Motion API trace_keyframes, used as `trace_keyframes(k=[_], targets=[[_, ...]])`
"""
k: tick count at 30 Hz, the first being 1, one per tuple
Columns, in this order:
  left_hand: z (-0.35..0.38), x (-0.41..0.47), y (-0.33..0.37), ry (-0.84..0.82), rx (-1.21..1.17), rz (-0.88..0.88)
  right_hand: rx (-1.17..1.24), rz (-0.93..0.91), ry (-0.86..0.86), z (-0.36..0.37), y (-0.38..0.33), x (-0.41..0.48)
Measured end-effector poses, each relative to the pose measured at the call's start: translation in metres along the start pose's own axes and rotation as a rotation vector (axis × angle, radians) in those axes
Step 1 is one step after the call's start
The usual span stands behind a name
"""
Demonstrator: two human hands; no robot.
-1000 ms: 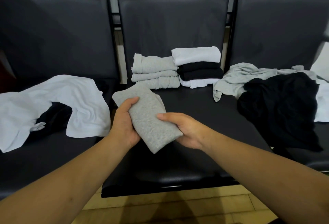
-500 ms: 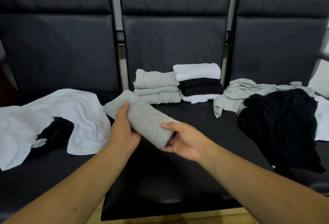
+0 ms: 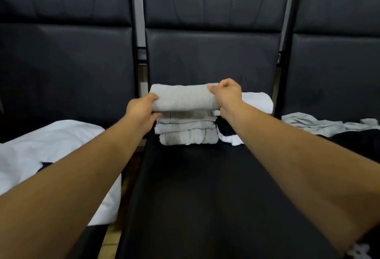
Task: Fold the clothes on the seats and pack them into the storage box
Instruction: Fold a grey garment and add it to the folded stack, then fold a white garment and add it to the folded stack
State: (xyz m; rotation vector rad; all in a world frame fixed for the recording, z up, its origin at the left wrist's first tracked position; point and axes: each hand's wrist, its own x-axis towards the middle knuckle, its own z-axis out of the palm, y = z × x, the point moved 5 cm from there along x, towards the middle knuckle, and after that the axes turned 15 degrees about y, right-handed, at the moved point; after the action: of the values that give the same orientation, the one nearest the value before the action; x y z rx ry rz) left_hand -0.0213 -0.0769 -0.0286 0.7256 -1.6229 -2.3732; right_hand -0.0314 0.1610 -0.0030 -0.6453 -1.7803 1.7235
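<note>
Dark padded seats point(image 3: 205, 186) fill the frame; at centre our left hand point(image 3: 141, 108) and right hand point(image 3: 228, 94) clasp a folded grey garment point(image 3: 183, 98) over the grey stack point(image 3: 187, 131); next we lower it squarely and let go.

We see two arms reaching in from the lower edge, both bare from the frame's edge to the wrist — no sleeve, cuff, watch, band or glove shows anywhere along them. The left hand point(image 3: 141, 108) is bare too, its thumb laid flat, the fingers point(image 3: 155, 114) tucked out of sight below. The right hand point(image 3: 227, 94) is likewise uncovered, knuckles bunched, with short plain nails on the fingers point(image 3: 213, 89) — no rings that we can make out. The forearms look smooth and broaden strongly toward the camera.
</note>
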Motion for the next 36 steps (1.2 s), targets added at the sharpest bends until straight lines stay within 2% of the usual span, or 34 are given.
trace_keyframes(k=[2,3,6,8,12,14,16,18,20,22,25,28,31,34,36], targets=[[0.015,0.016,0.004,-0.006,0.122,0.167,-0.075,-0.061,0.053,0.019,0.001,0.023],[0.021,0.02,0.003,-0.012,0.259,0.265,-0.16,-0.125,0.066,0.024,0.003,0.029],[0.038,0.04,-0.018,-0.063,0.748,0.466,-0.495,-0.483,-0.017,0.046,0.027,0.036],[0.041,0.051,-0.031,-0.089,0.903,0.5,-0.735,-0.734,-0.117,0.058,0.052,0.033],[0.03,0.055,-0.026,-0.161,0.933,0.549,-0.842,-0.915,-0.091,0.058,0.054,0.025],[0.009,0.048,-0.014,-0.143,0.902,0.555,-0.78,-0.955,-0.034,0.054,0.039,0.01],[-0.019,0.038,-0.006,-0.157,0.864,0.512,-0.681,-0.981,-0.051,0.052,0.026,-0.017],[-0.058,0.024,-0.001,-0.194,0.898,0.471,-0.604,-0.957,-0.185,0.059,0.022,-0.058],[-0.103,0.01,0.005,-0.197,1.0,0.477,-0.584,-0.824,-0.405,0.073,0.033,-0.103],[-0.148,0.003,0.01,-0.147,1.206,0.55,-0.605,-0.715,-0.609,0.089,0.052,-0.15],[-0.207,0.002,0.005,-0.02,1.528,0.574,-0.692,-0.637,-0.799,0.108,0.081,-0.21],[-0.253,-0.001,-0.015,0.062,1.716,0.503,-0.713,-0.382,-0.888,0.118,0.111,-0.258],[-0.273,-0.001,-0.024,0.103,1.571,0.651,-0.755,-0.157,-0.836,0.122,0.134,-0.277],[-0.283,0.0,-0.02,0.119,1.442,0.712,-0.803,-0.187,-0.76,0.121,0.134,-0.276],[-0.286,0.001,-0.018,0.161,1.387,0.712,-0.699,-0.15,-0.781,0.124,0.121,-0.277]])
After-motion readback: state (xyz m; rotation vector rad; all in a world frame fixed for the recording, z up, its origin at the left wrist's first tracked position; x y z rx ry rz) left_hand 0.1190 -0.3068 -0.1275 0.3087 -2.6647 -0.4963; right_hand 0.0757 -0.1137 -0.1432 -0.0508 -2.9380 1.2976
